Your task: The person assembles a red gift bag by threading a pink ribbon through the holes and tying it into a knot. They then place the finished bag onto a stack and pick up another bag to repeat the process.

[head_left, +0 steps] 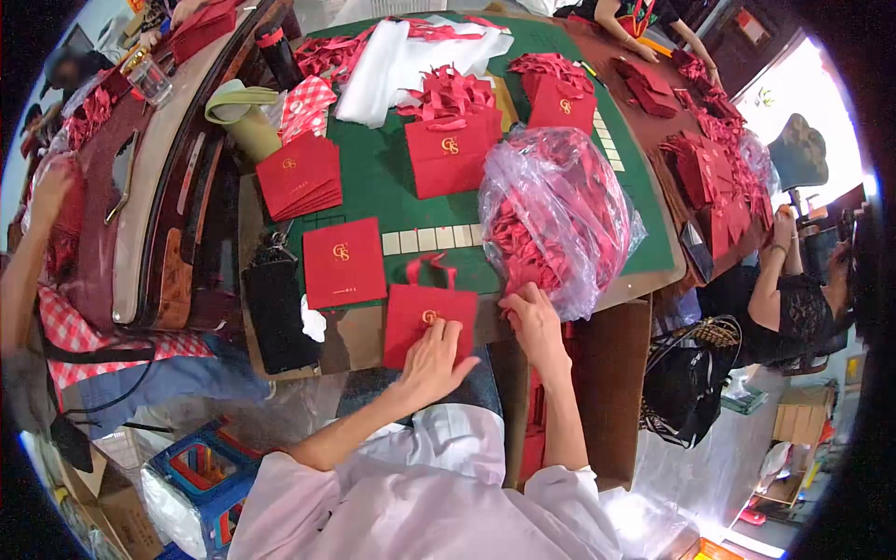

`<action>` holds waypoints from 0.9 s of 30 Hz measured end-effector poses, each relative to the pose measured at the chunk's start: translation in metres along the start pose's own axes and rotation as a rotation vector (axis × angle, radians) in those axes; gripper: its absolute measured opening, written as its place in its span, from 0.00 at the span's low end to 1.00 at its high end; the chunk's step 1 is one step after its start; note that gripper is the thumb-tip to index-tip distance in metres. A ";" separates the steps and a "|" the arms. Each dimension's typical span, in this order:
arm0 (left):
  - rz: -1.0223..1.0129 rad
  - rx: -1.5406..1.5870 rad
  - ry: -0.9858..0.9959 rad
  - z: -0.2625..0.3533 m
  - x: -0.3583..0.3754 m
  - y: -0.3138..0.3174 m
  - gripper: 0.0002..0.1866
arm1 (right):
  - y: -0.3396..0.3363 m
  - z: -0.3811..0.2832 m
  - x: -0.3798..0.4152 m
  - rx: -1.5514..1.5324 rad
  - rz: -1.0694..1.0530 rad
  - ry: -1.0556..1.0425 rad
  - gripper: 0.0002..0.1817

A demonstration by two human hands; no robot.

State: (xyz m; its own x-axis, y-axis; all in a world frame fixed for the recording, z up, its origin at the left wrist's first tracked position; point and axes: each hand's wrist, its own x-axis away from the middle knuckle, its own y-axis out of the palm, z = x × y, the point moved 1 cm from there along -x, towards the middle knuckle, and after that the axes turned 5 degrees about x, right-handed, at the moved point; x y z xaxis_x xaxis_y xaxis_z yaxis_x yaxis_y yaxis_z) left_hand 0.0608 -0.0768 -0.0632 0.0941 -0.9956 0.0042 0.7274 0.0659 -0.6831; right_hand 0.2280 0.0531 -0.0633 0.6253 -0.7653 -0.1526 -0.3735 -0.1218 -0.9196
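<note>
Under my left hand lies a small red paper gift bag with gold lettering and a red ribbon handle at its top. The fingers rest on its face and the thumb sticks out to the side. My right hand pinches red ribbon at the lower edge of a clear plastic bag stuffed with red ribbons. Another flat red gift bag lies to the left of my left hand. The fingertips of my right hand are partly hidden.
Stacks of red gift bags and upright ones stand on the green table. A black pouch lies at the near left edge. Other people sit at both sides; a co-worker's arm shows at right. A cardboard box stands below.
</note>
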 end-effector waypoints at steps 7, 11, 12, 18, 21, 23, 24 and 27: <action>0.127 -0.005 0.081 -0.032 -0.023 -0.021 0.21 | 0.007 0.000 0.000 -0.049 0.029 0.000 0.06; 0.173 -0.206 0.113 -0.045 -0.038 -0.029 0.30 | -0.012 -0.030 -0.002 -0.068 0.148 -0.125 0.07; 0.164 -0.227 0.127 -0.046 -0.040 -0.030 0.29 | -0.014 -0.036 -0.002 -0.083 0.180 -0.150 0.08; 0.146 -0.219 0.135 -0.044 -0.048 -0.037 0.26 | -0.018 -0.081 0.008 -0.307 0.045 -0.159 0.07; 0.136 -0.180 0.113 -0.046 -0.048 -0.037 0.24 | 0.003 -0.089 0.009 -0.476 0.078 -0.125 0.07; 0.132 -0.158 0.106 -0.047 -0.047 -0.037 0.23 | 0.011 -0.090 0.008 -0.592 0.110 -0.089 0.07; 0.128 -0.113 0.086 -0.047 -0.046 -0.037 0.22 | 0.012 -0.090 0.005 -0.580 0.121 -0.007 0.06; 0.107 -0.023 0.048 -0.046 -0.045 -0.038 0.20 | 0.020 -0.087 -0.001 -0.541 0.156 0.132 0.05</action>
State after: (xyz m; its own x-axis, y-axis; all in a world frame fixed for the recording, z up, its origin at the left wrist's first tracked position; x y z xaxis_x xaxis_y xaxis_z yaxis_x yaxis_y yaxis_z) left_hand -0.0029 -0.0378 -0.0711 0.1375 -0.9850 -0.1046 0.6990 0.1713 -0.6943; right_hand 0.1606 -0.0035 -0.0502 0.4565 -0.8685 -0.1934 -0.7736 -0.2800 -0.5685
